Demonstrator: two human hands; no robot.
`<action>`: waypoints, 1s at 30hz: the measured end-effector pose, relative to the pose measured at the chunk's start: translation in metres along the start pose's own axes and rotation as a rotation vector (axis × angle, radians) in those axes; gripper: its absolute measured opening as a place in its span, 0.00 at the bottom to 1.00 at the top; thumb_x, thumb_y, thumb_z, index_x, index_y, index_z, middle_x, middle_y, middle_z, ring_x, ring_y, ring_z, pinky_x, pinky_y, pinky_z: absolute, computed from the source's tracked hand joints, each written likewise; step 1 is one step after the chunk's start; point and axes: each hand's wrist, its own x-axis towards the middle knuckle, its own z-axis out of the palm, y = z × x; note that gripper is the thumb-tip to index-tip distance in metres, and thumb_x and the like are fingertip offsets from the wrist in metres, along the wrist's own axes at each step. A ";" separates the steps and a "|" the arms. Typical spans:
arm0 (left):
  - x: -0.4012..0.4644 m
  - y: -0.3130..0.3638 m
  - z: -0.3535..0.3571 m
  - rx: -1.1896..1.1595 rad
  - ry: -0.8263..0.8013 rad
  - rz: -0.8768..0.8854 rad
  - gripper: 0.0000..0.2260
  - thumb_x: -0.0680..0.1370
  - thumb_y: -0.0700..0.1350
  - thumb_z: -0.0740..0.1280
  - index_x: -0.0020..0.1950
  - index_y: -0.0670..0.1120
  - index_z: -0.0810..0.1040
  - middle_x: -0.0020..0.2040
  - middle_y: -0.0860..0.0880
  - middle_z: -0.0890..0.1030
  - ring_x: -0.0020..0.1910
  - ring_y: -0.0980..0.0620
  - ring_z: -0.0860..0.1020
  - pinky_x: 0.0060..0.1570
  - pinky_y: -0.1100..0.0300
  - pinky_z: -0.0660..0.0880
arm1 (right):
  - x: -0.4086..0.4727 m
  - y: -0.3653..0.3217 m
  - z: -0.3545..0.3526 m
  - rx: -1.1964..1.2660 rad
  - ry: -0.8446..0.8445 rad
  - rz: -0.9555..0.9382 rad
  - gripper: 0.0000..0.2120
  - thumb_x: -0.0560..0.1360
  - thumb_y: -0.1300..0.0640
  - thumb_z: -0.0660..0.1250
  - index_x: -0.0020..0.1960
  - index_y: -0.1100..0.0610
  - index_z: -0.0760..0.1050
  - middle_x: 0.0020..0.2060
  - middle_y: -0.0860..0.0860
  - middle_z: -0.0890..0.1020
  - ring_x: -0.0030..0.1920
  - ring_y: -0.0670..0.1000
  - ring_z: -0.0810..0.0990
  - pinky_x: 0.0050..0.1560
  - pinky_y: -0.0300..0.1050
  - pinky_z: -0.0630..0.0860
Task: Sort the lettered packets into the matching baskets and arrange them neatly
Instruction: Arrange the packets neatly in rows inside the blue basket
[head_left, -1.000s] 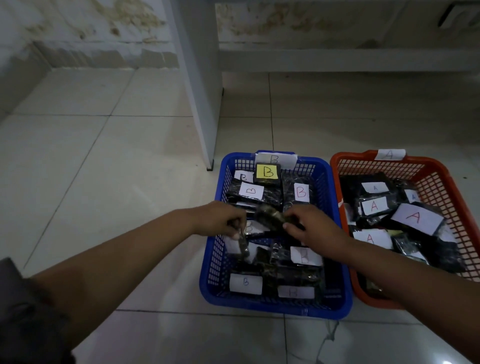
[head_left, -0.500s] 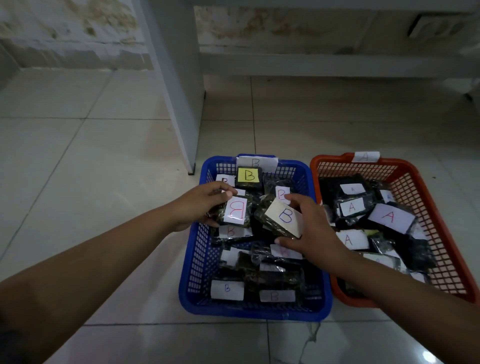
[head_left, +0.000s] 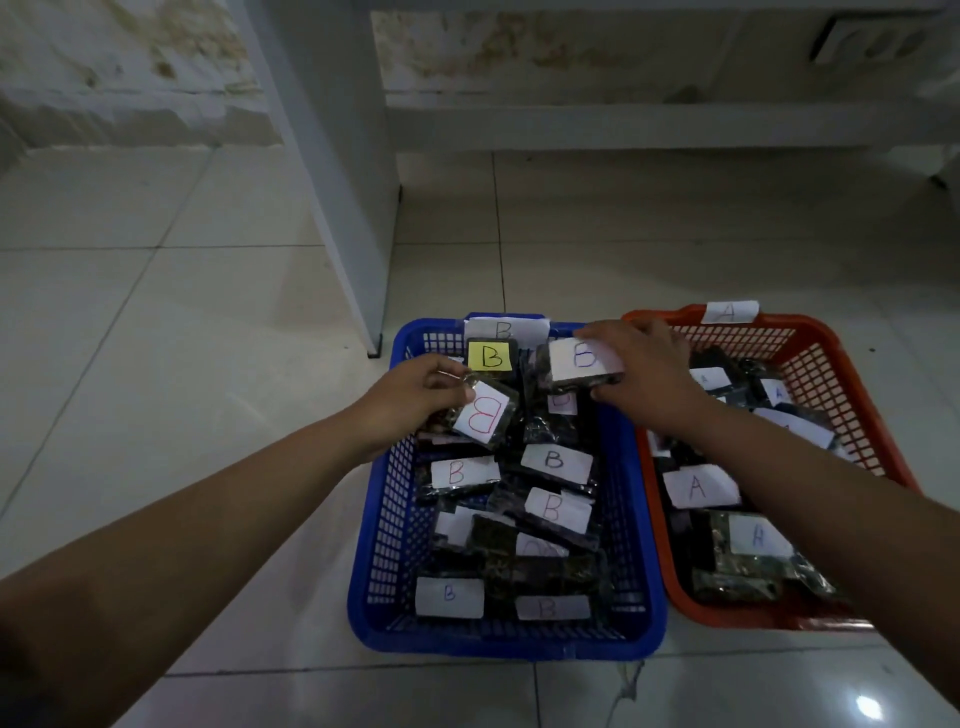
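Each hand's grip pinches a B packet over the blue basket (head_left: 374, 545): left hand (head_left: 415, 397), right hand (head_left: 644, 374).

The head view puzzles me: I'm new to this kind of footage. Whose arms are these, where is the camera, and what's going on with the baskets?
There is no machine here. The camera sits on a person's head, looking forward and down, so the two arms are that person's own. On the tiled floor stand two baskets side by side: a blue basket tagged B, full of dark packets with B labels, and an orange basket tagged A, holding packets labelled A. The left hand holds a packet with a red B. The right hand holds a packet with a blue B over the blue basket's far end. Both packets match that basket.
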 end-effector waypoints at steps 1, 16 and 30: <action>0.002 0.001 0.001 0.009 0.010 0.015 0.12 0.76 0.44 0.68 0.58 0.48 0.75 0.53 0.48 0.82 0.50 0.50 0.81 0.50 0.54 0.78 | 0.006 -0.002 0.003 -0.015 -0.029 -0.017 0.26 0.70 0.55 0.70 0.67 0.46 0.68 0.65 0.50 0.72 0.67 0.55 0.61 0.64 0.50 0.53; 0.022 -0.007 0.017 -0.143 0.000 0.018 0.11 0.77 0.42 0.66 0.59 0.50 0.73 0.54 0.48 0.81 0.50 0.50 0.81 0.40 0.61 0.79 | 0.023 0.017 0.067 -0.437 0.046 -0.084 0.26 0.61 0.51 0.77 0.55 0.57 0.73 0.56 0.55 0.76 0.62 0.58 0.72 0.65 0.59 0.64; 0.041 0.005 0.040 -0.010 -0.009 0.097 0.15 0.79 0.40 0.63 0.65 0.49 0.72 0.56 0.49 0.79 0.51 0.54 0.79 0.42 0.64 0.79 | 0.023 0.017 0.043 -0.175 0.004 0.042 0.28 0.77 0.49 0.59 0.74 0.52 0.56 0.65 0.52 0.69 0.66 0.54 0.64 0.64 0.56 0.60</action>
